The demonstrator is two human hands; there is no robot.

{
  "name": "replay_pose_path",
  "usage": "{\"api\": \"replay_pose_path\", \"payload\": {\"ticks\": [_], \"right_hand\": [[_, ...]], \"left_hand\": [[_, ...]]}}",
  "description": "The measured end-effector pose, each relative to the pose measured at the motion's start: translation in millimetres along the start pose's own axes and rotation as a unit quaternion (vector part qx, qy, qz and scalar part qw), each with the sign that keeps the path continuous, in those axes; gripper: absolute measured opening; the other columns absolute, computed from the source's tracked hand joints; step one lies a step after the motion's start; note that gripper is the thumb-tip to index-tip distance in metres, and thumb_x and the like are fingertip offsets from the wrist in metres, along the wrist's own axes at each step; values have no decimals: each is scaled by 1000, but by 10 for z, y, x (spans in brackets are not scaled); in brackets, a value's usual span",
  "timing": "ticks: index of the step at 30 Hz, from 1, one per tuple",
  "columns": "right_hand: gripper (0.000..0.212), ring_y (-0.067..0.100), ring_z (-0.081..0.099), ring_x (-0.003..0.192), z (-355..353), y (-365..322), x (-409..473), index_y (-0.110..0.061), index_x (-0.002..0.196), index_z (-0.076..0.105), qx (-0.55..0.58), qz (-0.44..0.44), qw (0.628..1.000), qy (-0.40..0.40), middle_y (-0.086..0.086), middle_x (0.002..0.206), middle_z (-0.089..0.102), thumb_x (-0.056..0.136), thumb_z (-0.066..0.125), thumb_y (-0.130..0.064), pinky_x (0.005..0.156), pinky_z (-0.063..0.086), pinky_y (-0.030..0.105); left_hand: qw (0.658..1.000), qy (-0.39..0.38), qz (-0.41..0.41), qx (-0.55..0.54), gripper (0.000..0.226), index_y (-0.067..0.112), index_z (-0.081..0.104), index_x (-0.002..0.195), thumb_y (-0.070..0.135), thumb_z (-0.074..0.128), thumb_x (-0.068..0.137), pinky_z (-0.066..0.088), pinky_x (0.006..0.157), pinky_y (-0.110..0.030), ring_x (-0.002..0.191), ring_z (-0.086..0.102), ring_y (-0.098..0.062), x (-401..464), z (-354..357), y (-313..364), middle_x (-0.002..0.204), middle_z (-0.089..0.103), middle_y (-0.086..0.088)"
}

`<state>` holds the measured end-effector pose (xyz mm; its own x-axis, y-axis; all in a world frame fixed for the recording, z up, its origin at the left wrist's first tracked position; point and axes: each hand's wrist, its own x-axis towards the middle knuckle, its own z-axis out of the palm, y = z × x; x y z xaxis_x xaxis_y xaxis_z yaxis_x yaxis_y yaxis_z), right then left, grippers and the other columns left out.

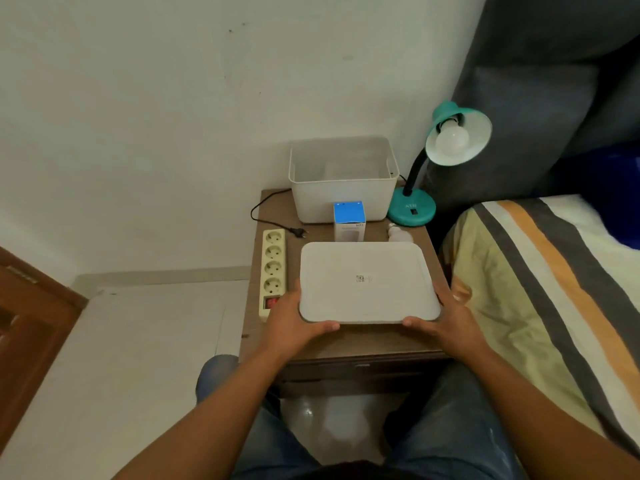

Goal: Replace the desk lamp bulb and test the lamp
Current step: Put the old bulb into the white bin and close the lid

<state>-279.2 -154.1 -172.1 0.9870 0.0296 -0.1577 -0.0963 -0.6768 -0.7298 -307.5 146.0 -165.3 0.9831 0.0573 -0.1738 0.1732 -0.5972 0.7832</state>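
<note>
A teal desk lamp (412,211) stands at the back right of the small wooden table (346,341), with a white bulb (452,138) in its shade. A loose white bulb (400,234) lies in front of the lamp base. A blue and white bulb box (349,220) stands upright mid-table. The lamp's black plug (299,232) lies unplugged beside a cream power strip (273,271). My left hand (294,323) and my right hand (446,320) grip the near corners of a flat white lid (367,282), held over the table.
An open white storage bin (343,199) stands at the back of the table against the wall. A bed with a striped cover (554,289) is close on the right. A wooden door (27,323) is at the left. My knees are under the table's front edge.
</note>
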Motion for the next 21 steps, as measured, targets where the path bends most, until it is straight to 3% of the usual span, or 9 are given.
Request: {"api": "replay_pose_path", "payload": {"ticks": [3,5,8,13,18,21], "right_hand": [[95,20,48,121,23,38,-30,-25,147,38,23,0,1000,-13,-6,130,49,68,87,-40,97,37,28],[94,11,42,117,44,67,-36,-27,147,38,26,-5,999,-28,-13,127,44,68,87,-41,99,34,26],[90,10,46,118,91,118,-33,-31,143,43,23,-4,999,-37,-16,126,49,66,87,-44,98,36,26],[103,26,47,125,201,226,-22,-32,143,41,-30,39,998,-46,3,136,53,55,77,-72,106,41,44],[101,32,41,130,255,194,-37,-25,147,36,-57,66,996,-36,12,140,44,64,85,-52,107,35,40],[101,34,35,133,284,218,-42,-22,147,35,-94,86,991,-35,14,144,38,65,84,-55,110,33,42]], "left_hand": [[998,-8,-30,60,91,30,48,138,61,85,60,47,98,-34,121,51,-18,-16,50,-59,130,55,3],[994,-18,-59,96,98,28,46,141,66,83,59,43,102,-37,125,46,-23,-10,79,-102,133,49,-2],[991,-23,-70,112,100,27,49,140,70,82,56,44,102,-38,122,47,-24,6,118,-162,127,49,-4],[988,-31,-82,126,100,26,49,139,70,81,55,42,105,-39,126,44,-24,24,187,-227,132,48,-4],[983,-49,-100,144,101,23,46,139,71,78,56,44,104,-39,124,44,-22,25,275,-267,131,47,-1],[979,-52,-103,169,99,22,47,136,71,78,56,45,103,-40,121,45,-24,45,323,-281,125,47,-1]]}}
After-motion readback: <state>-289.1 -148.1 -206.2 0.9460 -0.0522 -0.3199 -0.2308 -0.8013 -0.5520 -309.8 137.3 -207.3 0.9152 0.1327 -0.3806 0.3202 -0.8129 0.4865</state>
